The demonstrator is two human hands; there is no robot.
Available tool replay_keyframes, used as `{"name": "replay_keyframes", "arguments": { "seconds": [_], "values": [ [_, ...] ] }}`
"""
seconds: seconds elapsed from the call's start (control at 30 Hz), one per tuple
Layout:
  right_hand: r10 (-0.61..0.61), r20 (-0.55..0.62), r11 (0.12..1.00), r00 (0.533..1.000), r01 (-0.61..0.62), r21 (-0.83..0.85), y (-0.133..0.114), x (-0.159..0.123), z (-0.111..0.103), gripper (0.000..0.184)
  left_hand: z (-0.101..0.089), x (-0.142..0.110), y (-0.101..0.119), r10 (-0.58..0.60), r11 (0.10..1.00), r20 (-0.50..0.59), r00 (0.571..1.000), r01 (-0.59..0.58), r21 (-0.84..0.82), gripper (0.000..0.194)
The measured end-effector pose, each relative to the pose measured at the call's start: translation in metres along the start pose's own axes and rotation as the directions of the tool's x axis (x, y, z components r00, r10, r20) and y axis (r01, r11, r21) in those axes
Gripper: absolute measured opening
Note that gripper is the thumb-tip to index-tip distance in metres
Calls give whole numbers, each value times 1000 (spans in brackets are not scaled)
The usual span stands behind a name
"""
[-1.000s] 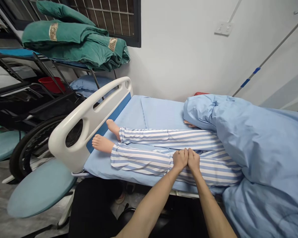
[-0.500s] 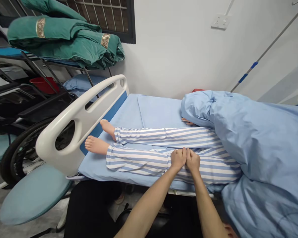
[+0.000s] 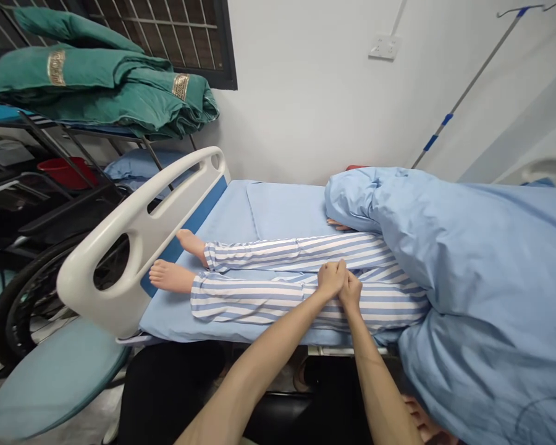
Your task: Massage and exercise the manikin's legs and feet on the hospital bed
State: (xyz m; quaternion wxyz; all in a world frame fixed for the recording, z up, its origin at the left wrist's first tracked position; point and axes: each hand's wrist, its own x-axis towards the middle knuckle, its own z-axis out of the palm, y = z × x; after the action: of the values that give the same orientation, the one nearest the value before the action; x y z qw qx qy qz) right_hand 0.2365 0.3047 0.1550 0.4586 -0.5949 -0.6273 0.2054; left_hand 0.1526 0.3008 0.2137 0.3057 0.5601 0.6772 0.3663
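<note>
My left hand [image 3: 331,277] is closed in a fist over the thighs of a lying figure in blue-and-white striped trousers [image 3: 250,298]. Pressed against it on the right is my right hand [image 3: 351,290], also curled into a fist. Nothing shows in either hand. The figure's legs lie straight on the blue bed sheet [image 3: 285,207], with smooth, doll-like bare feet [image 3: 171,276] pointing towards the footboard. A light blue quilt [image 3: 486,247] covers the upper body. Fingers [image 3: 337,224] of the figure stick out from under the quilt's far edge.
A white footboard [image 3: 81,272] closes the bed's left end. Beside it stand a round teal stool [image 3: 60,377] and a wheelchair [image 3: 9,334]. Folded green bedding [image 3: 102,93] lies on a rack behind. A drip pole [image 3: 463,93] leans at right. More fingers [image 3: 419,414] show below the quilt's near edge.
The view has shifted slightly to the right. Both fists stay together over the thighs, the right now slightly lower than and tucked closer against the left.
</note>
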Motion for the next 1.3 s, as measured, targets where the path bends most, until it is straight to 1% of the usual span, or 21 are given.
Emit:
{"name": "replay_keyframes", "arguments": {
  "seconds": [0.07, 0.1, 0.17, 0.23, 0.3, 0.37, 0.47, 0.53, 0.6, 0.7, 0.8, 0.9, 1.0, 1.07, 1.17, 1.23, 1.3],
  "values": [
    [25, -17, 998, 1000, -24, 65, -1, 0, -1, 56, -1, 5, 12, 51, 998, -43, 998, -53, -42, 54],
    [34, -26, 995, 999, -32, 93, -1, 0, -2, 56, 1, 6, 13, 63, 997, -60, 996, -66, -51, 56],
    [50, -48, 991, 998, -44, 129, -3, 0, -3, 57, 9, 5, 7, 48, 998, -67, 997, -51, -39, 58],
    [69, -71, 988, 995, -58, 145, -4, 0, -3, 57, 20, -1, -9, 18, 999, -42, 999, -16, 33, 56],
    [82, -84, 985, 993, -68, 159, -5, 0, -3, 57, 30, -7, -24, -4, 989, -12, 1000, 5, 146, 49],
    [87, -73, 982, 994, -73, 173, -5, 0, -2, 58, 35, -11, -33, -8, 969, 16, 1000, 4, 247, 45],
    [92, -50, 981, 994, -82, 178, -4, 0, 0, 58, 34, -12, -34, -2, 941, 63, 998, -19, 337, 44],
    [93, -26, 983, 995, -88, 160, -5, 1, -1, 58, 32, -12, -32, 3, 927, 74, 997, -31, 374, 42],
    [76, 21, 991, 997, -77, 111, -9, 4, -5, 58, 31, -12, -31, 6, 924, 62, 998, -29, 381, 42],
    [-9, 87, 1000, 996, 8, 17, -20, 15, -19, 56, 31, -13, -31, 17, 939, 26, 1000, -25, 344, 46],
    [-99, 74, 995, 992, 99, -9, -35, 30, -35, 54, 33, -14, -32, 25, 951, 7, 1000, -26, 309, 47],
    [-112, 39, 994, 993, 112, 10, -40, 39, -42, 54, 34, -13, -32, 19, 954, 7, 1000, -20, 300, 49],
    [-86, 67, 996, 994, 87, -11, -25, 31, -37, 55, 36, -12, -33, 34, 950, 19, 999, -38, 311, 45],
    [-77, 99, 992, 992, 86, -91, -8, 20, -29, 56, 36, -12, -34, 44, 947, 26, 999, -50, 318, 43],
    [-73, 83, 972, 994, 90, -218, 14, 7, -20, 54, 34, -13, -33, 46, 944, 43, 998, -57, 324, 43],
    [-66, 57, 969, 996, 77, -233, 20, 5, -18, 55, 33, -13, -30, 48, 942, 68, 996, -68, 329, 43],
    [-67, 44, 973, 997, 75, -219, 21, 7, -18, 57, 32, -14, -28, 48, 942, 84, 995, -73, 329, 43]
  ]
}}
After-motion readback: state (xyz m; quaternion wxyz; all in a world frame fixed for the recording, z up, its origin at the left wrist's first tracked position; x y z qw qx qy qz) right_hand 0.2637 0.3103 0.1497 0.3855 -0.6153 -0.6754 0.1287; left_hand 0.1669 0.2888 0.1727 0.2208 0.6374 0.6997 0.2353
